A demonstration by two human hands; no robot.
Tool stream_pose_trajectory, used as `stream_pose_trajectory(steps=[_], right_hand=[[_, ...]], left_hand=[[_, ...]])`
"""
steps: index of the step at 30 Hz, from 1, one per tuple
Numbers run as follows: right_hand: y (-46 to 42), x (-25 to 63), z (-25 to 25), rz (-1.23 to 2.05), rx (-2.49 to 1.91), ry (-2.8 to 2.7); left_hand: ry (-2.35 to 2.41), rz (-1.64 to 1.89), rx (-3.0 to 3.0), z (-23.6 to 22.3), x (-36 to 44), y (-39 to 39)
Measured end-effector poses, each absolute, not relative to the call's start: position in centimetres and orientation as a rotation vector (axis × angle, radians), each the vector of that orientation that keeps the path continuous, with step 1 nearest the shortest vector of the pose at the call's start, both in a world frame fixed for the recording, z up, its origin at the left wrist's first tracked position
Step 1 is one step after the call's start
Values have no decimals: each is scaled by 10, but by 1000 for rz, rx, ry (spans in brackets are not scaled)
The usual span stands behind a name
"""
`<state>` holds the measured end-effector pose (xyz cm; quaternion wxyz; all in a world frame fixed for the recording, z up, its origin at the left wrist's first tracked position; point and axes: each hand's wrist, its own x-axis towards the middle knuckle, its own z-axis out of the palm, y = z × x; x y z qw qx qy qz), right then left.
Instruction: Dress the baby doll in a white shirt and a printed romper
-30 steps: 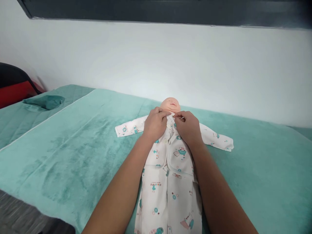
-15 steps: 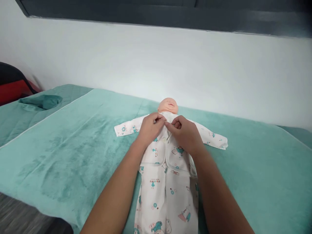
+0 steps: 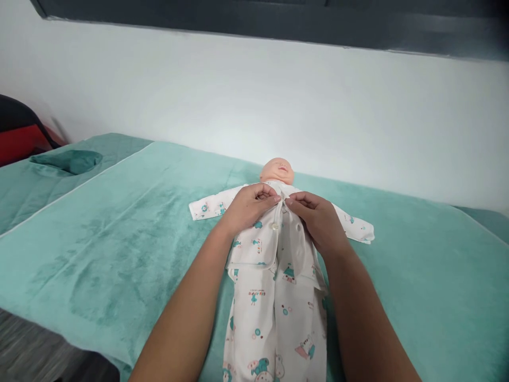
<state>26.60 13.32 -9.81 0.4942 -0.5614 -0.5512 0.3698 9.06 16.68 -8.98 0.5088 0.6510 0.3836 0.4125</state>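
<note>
Close together, both hands [image 3: 251,208] on the doll's [image 3: 277,171] printed shirt [image 3: 249,253].

Soft light falls brightest on the middle of the wall [image 3: 222,106]; past the near left corner of the bed [image 3: 119,228], the floor [image 3: 32,345] looks dim and blurred.

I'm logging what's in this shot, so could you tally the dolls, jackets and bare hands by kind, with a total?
Doll: 1
Jacket: 1
Hands (left hand, right hand): 2
Total: 4
</note>
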Motion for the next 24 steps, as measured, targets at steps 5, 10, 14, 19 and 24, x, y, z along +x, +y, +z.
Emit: stream_pose_trajectory(steps=[5,10,14,19,24], right_hand=[[133,266,-102,905,-1365,-1315],[132,268,-102,997,-1321,-1299],[131,268,-99,1039,-1329,-1319],[130,266,-96,1031,-1362,-1426],[126,267,-91,1084,-1321,-1475]], left_hand=[[918,1010,1542,-91,93,168],[929,1031,1578,-91,96,168],[924,1021,1568,-90,99,165],[944,1010,1531,-86,101,162],[944,1010,1395,-85,100,160]])
